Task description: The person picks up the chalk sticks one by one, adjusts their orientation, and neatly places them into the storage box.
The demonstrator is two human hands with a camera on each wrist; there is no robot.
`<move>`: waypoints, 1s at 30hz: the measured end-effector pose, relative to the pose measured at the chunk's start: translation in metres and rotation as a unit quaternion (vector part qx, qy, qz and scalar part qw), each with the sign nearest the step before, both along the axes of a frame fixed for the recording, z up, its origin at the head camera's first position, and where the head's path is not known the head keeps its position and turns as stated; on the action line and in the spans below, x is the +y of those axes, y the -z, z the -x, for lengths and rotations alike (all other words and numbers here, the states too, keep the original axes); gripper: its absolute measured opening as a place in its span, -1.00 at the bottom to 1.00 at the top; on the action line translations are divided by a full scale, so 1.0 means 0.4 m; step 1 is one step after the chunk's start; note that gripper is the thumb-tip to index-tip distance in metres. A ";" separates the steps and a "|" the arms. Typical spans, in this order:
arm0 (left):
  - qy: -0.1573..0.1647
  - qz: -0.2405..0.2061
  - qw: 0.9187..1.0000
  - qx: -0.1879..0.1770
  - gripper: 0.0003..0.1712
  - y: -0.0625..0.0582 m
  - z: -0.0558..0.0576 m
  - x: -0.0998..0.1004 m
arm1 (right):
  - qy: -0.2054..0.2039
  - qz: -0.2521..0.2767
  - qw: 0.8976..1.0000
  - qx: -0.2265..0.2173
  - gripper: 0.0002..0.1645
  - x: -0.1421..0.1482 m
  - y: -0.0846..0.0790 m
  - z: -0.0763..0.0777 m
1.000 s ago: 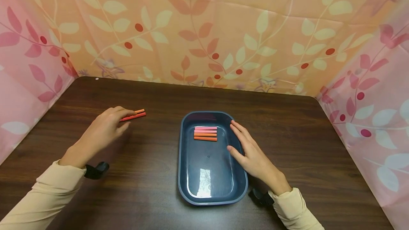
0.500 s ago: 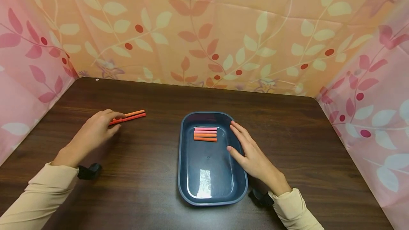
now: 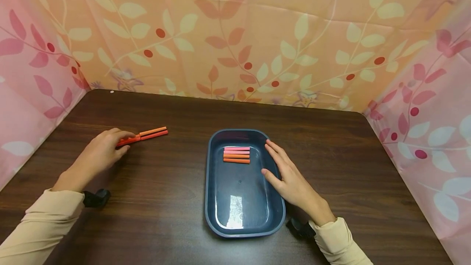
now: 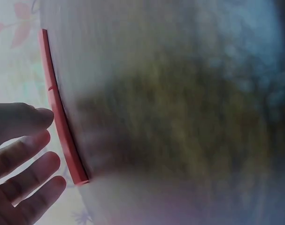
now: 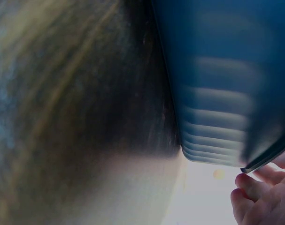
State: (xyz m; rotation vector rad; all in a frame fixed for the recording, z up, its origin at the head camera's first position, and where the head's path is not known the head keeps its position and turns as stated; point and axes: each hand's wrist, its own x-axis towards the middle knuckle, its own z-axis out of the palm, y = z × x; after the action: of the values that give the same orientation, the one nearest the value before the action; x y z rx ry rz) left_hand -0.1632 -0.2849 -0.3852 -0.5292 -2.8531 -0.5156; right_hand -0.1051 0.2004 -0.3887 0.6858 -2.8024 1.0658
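On the left half of the table lie an orange felt-tip pen (image 3: 153, 131) and a red felt-tip pen (image 3: 154, 135), side by side and slightly slanted. My left hand (image 3: 96, 150) is at their left end and covers part of them in the head view. In the left wrist view, its spread fingertips (image 4: 52, 161) are beside the red pen (image 4: 63, 123), and the thumb tip is close to or touching it. A blue tray (image 3: 239, 199) stands at the middle with several pink and orange pens (image 3: 236, 154) inside. My right hand (image 3: 294, 179) rests on its right rim, fingers extended.
The brown wooden table (image 3: 176, 199) reaches back to a floral curtain (image 3: 235, 44), which also hangs at both sides. A black wrist strap (image 3: 96, 198) is on the left arm, another (image 3: 301, 228) on the right.
My left hand has slid left and slightly nearer along the orange and red pens, uncovering more of them. Those pens, the tray and my right hand have stayed in place.
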 end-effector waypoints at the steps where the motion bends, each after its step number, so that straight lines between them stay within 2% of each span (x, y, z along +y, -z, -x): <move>1: 0.000 0.000 1.000 0.000 -0.61 0.001 0.001 -0.002 | 0.001 0.001 1.000 0.000 -0.15 0.000 0.000 0.000; 10: 0.004 0.020 1.000 -0.009 -0.63 0.007 0.013 -0.021 | 0.000 0.000 1.000 0.001 -0.16 0.001 0.002 0.001; 20: -0.004 0.039 0.998 -0.057 -0.66 -0.002 0.013 -0.022 | 0.000 -0.001 1.000 0.001 -0.16 -0.001 0.000 0.002; 30: 0.000 0.039 0.996 -0.076 -0.62 0.000 0.011 -0.025 | -0.003 0.001 1.000 0.006 -0.16 0.000 0.000 0.001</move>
State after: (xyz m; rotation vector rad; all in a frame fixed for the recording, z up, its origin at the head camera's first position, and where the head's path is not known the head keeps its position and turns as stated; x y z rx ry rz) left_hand -0.1675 -0.2951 -0.3850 -0.5250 -3.0292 -0.4642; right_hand -0.1055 0.2003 -0.3888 0.6982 -2.7910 1.0620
